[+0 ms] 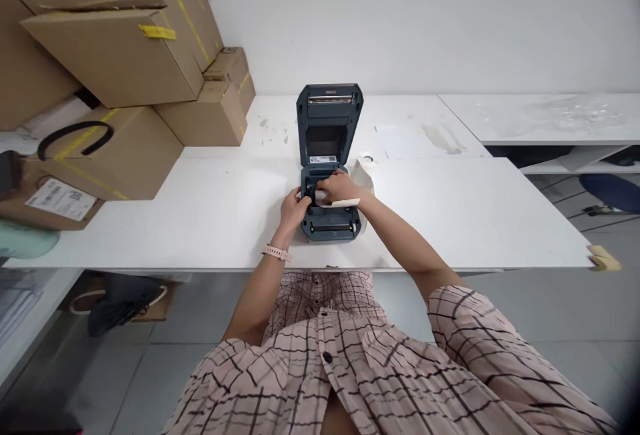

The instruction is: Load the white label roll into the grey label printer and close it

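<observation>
A dark label printer (330, 125) stands on the white table with its lid raised. My left hand (295, 209) is at the left side of the printer's body, its fingers on the outer wall and its thumb over the rim. Inside the compartment, my right hand (341, 188) is closed with bent fingers on white label paper (345, 203). The paper's edge extends to the right below that hand. My palm and fingers hide part of the paper and of the printer's inside. A roller (333, 227) shows at the printer's front.
Cardboard boxes (125, 55) are stacked at the back left. Pale crumpled backing paper (364, 171) lies right of the printer. The white table (450, 221) has a yellow-padded corner (604, 258) at the right. A blue stool (613, 193) stands beyond it.
</observation>
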### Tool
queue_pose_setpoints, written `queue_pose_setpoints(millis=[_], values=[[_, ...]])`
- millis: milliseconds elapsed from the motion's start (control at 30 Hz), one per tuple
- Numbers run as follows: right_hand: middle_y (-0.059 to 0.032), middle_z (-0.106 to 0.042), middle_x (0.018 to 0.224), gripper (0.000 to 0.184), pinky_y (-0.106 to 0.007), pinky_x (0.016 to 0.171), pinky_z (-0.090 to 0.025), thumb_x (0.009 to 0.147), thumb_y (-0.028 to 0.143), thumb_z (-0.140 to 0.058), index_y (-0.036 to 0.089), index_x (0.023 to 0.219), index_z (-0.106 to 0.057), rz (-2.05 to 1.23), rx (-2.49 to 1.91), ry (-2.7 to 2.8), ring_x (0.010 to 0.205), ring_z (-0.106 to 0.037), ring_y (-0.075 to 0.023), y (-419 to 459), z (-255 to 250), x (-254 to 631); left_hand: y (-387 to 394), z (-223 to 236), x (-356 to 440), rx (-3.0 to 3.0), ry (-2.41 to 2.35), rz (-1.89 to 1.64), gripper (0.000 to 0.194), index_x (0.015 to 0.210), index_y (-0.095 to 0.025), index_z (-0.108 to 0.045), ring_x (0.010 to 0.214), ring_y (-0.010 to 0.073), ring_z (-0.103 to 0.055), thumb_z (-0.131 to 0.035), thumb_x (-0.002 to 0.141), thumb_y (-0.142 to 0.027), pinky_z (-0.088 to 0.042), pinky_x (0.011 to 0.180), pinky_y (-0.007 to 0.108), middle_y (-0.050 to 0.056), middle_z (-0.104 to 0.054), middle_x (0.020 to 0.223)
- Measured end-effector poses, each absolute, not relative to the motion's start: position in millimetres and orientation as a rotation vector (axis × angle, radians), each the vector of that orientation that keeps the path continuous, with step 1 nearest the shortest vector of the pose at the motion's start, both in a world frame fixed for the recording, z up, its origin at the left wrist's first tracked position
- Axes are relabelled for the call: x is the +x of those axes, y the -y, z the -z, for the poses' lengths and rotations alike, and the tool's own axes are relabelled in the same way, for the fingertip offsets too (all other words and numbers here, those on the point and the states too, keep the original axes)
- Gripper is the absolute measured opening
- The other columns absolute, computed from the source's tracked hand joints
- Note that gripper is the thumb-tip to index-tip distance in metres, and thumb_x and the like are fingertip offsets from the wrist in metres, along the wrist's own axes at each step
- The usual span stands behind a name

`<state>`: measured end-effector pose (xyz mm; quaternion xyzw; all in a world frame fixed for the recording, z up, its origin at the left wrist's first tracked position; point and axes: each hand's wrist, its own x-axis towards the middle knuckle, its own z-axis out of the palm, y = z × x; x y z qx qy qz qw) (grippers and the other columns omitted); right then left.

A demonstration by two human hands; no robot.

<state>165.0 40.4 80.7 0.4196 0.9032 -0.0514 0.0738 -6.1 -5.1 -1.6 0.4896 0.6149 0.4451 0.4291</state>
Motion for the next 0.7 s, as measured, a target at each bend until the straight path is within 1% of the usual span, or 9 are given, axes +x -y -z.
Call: queue_pose_setpoints(millis=[100, 233, 300, 367, 400, 467, 533, 600, 700], values=[[-0.0166, -0.078, 0.127, 0.039, -0.044, 0.107, -0.044, 0.095, 0.024, -0.066, 0.014, 0.132, -0.071, 0.189, 1.278, -2.797, 0.121, -0.07, -0.0344, -26, -78, 173, 6, 1, -5, 1.226, -1.55, -1.11, 0.049, 0.123, -0.016, -0.072, 0.068, 0.0185, -0.062, -0.066, 0.076, -0.027, -0.046, 0.066, 0.028, 0.002, -0.07, 0.074], [-0.0104, -0.078, 0.127, 0.035, -0.045, 0.103, -0.054, 0.106, 0.02, -0.045, 0.017, 0.125, -0.075, 0.425, 1.259, -3.139, 0.118, -0.072, -0.0288, 15, -69, 197, 10, -2, -5, 1.217, -1.546, -1.096, 0.048, 0.123, -0.017, -0.072, 0.066, 0.0188, -0.061, -0.065, 0.077, -0.028, -0.046, 0.064, 0.029, 0.002, -0.07, 0.073], [-0.0095, -0.076, 0.132, 0.038, -0.048, 0.107, -0.055, 0.109, 0.025, -0.041, 0.02, 0.125, -0.075, 0.474, 1.238, -3.242, 0.123, -0.071, -0.0279, 42, -63, 211, 12, -3, -5, 1.21, -1.538, -1.094, 0.047, 0.123, -0.017, -0.072, 0.068, 0.0194, -0.062, -0.065, 0.078, -0.028, -0.046, 0.065, 0.029, 0.004, -0.072, 0.078], [-0.011, -0.069, 0.145, 0.038, -0.054, 0.115, -0.051, 0.11, 0.037, -0.045, 0.021, 0.133, -0.071, 0.426, 1.274, -3.255, 0.135, -0.065, -0.0292, 68, -58, 222, 12, -3, -5, 1.204, -1.528, -1.102, 0.047, 0.123, -0.017, -0.072, 0.071, 0.0203, -0.065, -0.066, 0.078, -0.029, -0.048, 0.066, 0.03, 0.006, -0.074, 0.083], [-0.0124, -0.064, 0.152, 0.043, -0.056, 0.119, -0.048, 0.108, 0.046, -0.05, 0.022, 0.139, -0.067, 0.383, 1.29, -3.244, 0.142, -0.06, -0.0304, 80, -55, 226, 13, -3, -5, 1.201, -1.521, -1.105, 0.047, 0.124, -0.017, -0.072, 0.073, 0.0208, -0.066, -0.066, 0.078, -0.029, -0.049, 0.067, 0.03, 0.007, -0.075, 0.085], [-0.0154, -0.051, 0.163, 0.069, -0.059, 0.124, -0.042, 0.098, 0.063, -0.062, 0.021, 0.152, -0.055, 0.3, 1.279, -3.232, 0.152, -0.049, -0.0328, 99, -48, 229, 13, -4, -5, 1.194, -1.511, -1.113, 0.048, 0.124, -0.017, -0.071, 0.076, 0.0217, -0.067, -0.068, 0.078, -0.03, -0.051, 0.069, 0.031, 0.008, -0.076, 0.089], [-0.0169, -0.042, 0.168, 0.09, -0.06, 0.126, -0.039, 0.089, 0.069, -0.07, 0.02, 0.16, -0.043, 0.22, 1.269, -3.233, 0.156, -0.042, -0.0345, 112, -42, 227, 14, -5, -5, 1.184, -1.504, -1.112, 0.048, 0.125, -0.017, -0.071, 0.078, 0.0226, -0.069, -0.069, 0.079, -0.031, -0.052, 0.071, 0.032, 0.009, -0.077, 0.092], [-0.0169, -0.042, 0.168, 0.085, -0.06, 0.126, -0.04, 0.091, 0.057, -0.074, 0.019, 0.16, -0.043, 0.129, 1.339, -3.229, 0.156, -0.042, -0.035, 118, -35, 222, 15, -6, -5, 1.18, -1.498, -1.108, 0.049, 0.125, -0.017, -0.071, 0.08, 0.0233, -0.069, -0.07, 0.079, -0.032, -0.053, 0.072, 0.032, 0.01, -0.078, 0.094], [-0.015, -0.053, 0.161, 0.058, -0.057, 0.123, -0.043, 0.097, 0.027, -0.07, 0.019, 0.152, -0.055, 0.036, 1.491, -3.223, 0.151, -0.05, -0.0335, 119, -26, 213, 14, -6, -5, 1.177, -1.495, -1.105, 0.05, 0.127, -0.017, -0.071, 0.082, 0.024, -0.07, -0.071, 0.08, -0.034, -0.054, 0.073, 0.033, 0.011, -0.078, 0.096]])
